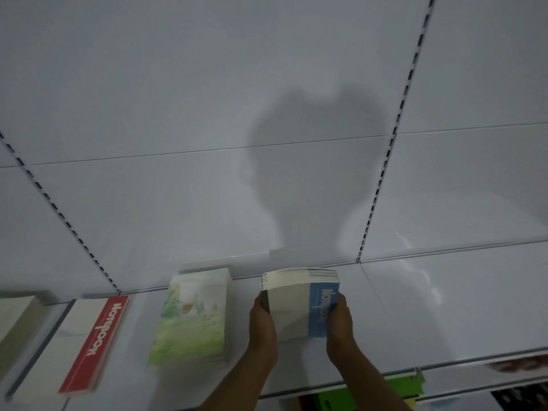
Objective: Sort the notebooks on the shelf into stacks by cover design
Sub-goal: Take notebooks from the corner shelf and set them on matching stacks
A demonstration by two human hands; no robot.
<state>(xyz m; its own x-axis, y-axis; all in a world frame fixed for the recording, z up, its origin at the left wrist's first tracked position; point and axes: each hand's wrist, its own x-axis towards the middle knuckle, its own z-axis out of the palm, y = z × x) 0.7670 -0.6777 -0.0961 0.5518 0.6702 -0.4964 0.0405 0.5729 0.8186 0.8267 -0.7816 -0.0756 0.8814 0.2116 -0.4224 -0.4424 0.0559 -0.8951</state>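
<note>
A stack of blue-banded notebooks [299,304] was gripped between two hands over a white shelf [415,315].

The left hand [262,317] and right hand [338,314] were curled round the stack's opposite sides, its cream page edges fanned at the far end. Three further stacks were counted to the left of the grip: a green watercolour stack [192,318] nearest, a red-banded stack [89,342] beyond, and a blurred pale stack [14,324] at the frame's edge.
</note>
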